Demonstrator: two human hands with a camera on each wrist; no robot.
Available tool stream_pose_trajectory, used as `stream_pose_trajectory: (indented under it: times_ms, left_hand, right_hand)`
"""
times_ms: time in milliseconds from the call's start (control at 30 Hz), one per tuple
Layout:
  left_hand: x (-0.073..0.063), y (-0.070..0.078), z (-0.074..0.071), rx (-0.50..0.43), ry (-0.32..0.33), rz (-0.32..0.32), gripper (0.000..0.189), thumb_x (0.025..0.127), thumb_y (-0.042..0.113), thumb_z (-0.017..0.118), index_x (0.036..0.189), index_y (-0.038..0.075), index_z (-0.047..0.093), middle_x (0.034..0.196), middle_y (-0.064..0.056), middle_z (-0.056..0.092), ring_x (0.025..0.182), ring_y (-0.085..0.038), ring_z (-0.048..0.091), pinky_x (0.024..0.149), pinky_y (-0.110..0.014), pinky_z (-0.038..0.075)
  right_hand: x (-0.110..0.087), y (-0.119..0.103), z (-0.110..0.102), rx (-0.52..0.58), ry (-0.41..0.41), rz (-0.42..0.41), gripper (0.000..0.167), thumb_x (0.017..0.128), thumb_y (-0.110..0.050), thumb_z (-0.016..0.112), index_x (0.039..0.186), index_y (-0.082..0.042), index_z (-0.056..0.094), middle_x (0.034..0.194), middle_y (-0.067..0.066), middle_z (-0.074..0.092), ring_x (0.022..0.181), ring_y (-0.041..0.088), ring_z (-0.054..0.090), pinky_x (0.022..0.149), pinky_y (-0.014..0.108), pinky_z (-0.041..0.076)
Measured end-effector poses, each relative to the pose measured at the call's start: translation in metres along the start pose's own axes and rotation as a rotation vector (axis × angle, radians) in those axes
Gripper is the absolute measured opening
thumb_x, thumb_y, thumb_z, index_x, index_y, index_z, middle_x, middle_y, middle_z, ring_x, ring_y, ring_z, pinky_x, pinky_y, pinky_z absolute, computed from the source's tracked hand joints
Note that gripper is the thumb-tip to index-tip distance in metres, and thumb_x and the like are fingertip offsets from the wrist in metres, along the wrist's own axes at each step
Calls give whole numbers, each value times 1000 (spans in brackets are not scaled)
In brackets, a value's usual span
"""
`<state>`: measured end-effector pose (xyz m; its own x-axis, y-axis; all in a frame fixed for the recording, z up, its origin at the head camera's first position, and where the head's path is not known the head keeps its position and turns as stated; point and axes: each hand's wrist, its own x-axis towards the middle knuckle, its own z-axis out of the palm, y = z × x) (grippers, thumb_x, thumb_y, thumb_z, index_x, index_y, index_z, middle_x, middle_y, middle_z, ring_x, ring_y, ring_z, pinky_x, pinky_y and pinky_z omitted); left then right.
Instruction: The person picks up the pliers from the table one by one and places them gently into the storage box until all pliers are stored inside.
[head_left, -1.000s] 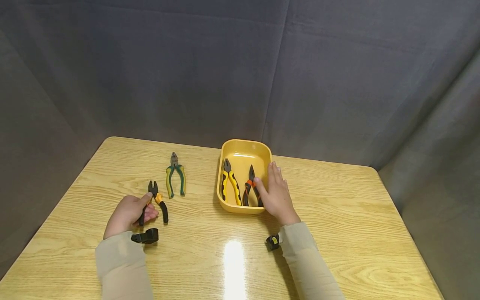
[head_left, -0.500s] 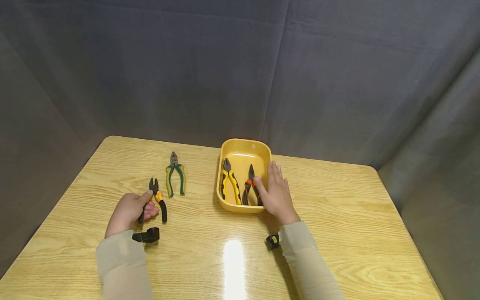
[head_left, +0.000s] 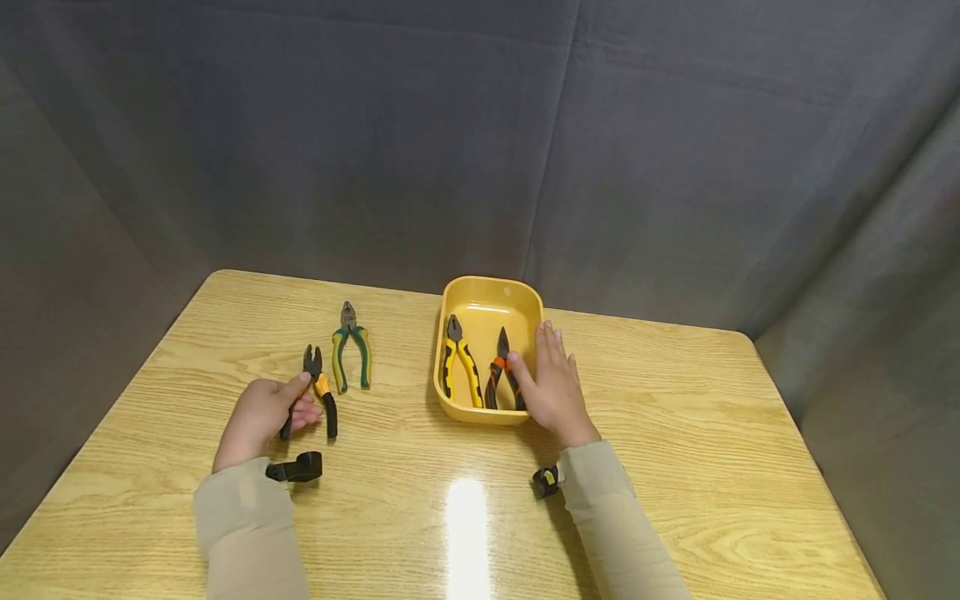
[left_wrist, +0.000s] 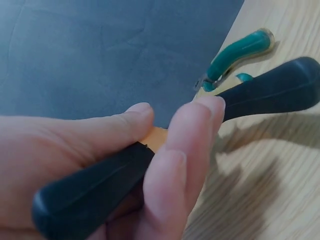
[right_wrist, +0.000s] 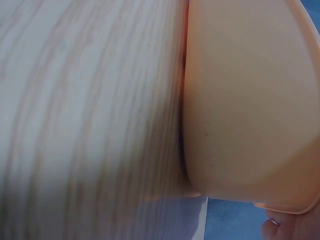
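Combination pliers with black-and-orange handles (head_left: 331,419) are pinched near the pivot by my left hand (head_left: 255,419), thumb on top and fingers underneath. The left wrist view shows one black handle (left_wrist: 95,192) across the palm and the other past the fingertips. Green-and-yellow pliers (head_left: 363,358) lie just beyond, on the table. My right hand (head_left: 557,400) rests on the right side of a yellow tray (head_left: 491,304), fingers straight along its outer wall and thumb over the rim. Inside lie yellow-and-black pliers (head_left: 470,375) and orange-and-black long-nose pliers (head_left: 503,343), the latter's handles partly behind the thumb.
The wooden table (head_left: 675,433) has rounded far corners, and a grey curtain (head_left: 375,150) hangs right behind its back edge. In the right wrist view the tray's outer wall (right_wrist: 250,100) fills the right side.
My left hand has shifted slightly forward and to the right with the black-and-orange pliers, bringing them closer to the green-and-yellow pair. The right hand and tray have stayed put.
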<state>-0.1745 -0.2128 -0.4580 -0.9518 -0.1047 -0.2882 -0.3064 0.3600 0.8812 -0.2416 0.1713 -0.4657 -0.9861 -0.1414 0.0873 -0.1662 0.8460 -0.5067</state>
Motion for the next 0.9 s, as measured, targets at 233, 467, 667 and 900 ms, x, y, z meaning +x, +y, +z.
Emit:
stream_pose_trajectory:
  times_ms: [233,467,667,900]
  left_hand:
    - [2,4,4,3,-9,30,54,111,32,42,105,-15,68,79,-4,74,68,-7,70,63,-23,58]
    - [2,8,6,-20,-26,53,55,111,34,43,109,-16,66,82,-6,75,70,-7,71,65,-23,58]
    - [3,12,9,-66,-24,64,53,110,32,44,110,-17,64,82,-5,75,70,-7,71,65,-22,58]
    - [5,14,12,-110,-19,79,53,110,32,45,111,-18,62,83,-6,75,70,-5,70,66,-20,58]
  right_hand:
    - [0,1,0,-1,2,-1,81,107,-56,32,162,-2,7,170,13,4,156,34,3,122,60,7]
    - [0,1,1,1,1,0,80,108,-54,33,162,-2,6,170,14,4,156,33,2,122,60,7]
    - [1,1,1,1,0,3,81,107,-56,32,162,-2,7,170,14,4,156,32,1,122,60,7]
    - [0,1,1,6,0,4,82,106,-59,30,162,-3,7,170,13,4,156,29,-1,122,59,6]
